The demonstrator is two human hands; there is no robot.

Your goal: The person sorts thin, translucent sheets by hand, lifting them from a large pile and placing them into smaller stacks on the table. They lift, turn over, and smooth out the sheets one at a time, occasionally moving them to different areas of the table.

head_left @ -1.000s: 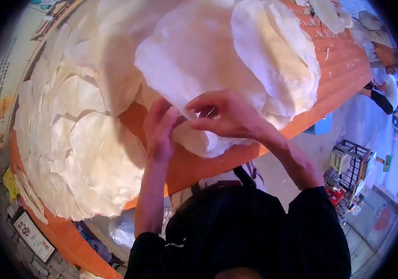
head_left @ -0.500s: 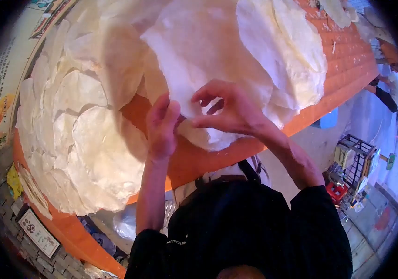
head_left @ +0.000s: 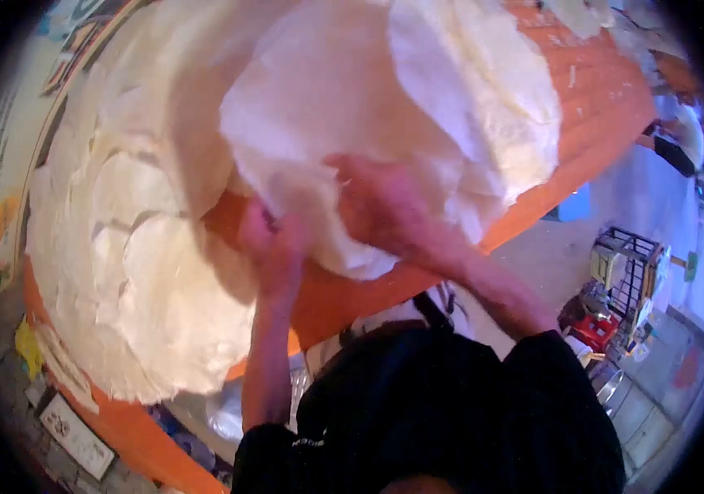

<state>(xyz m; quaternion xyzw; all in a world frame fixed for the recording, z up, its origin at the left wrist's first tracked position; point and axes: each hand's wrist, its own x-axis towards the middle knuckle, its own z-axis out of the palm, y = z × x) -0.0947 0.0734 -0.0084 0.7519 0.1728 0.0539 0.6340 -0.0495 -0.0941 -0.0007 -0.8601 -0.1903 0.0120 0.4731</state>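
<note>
One pale sheet (head_left: 311,99) seems mid-handling, unfinished, beside overlapping sheets (head_left: 179,296) already spread on the tabletop (head_left: 327,303); left hand (head_left: 274,239) and right hand (head_left: 381,206) are apart, grips too blurred to tell.

Single head-worn view, facing forward and steeply down over wearer's dark top (head_left: 442,403); pale sheets (head_left: 187,305) on orange table (head_left: 603,95) close below (wide round field, black corners). Slight sideways tilt possible, blur makes judging hard.
</note>
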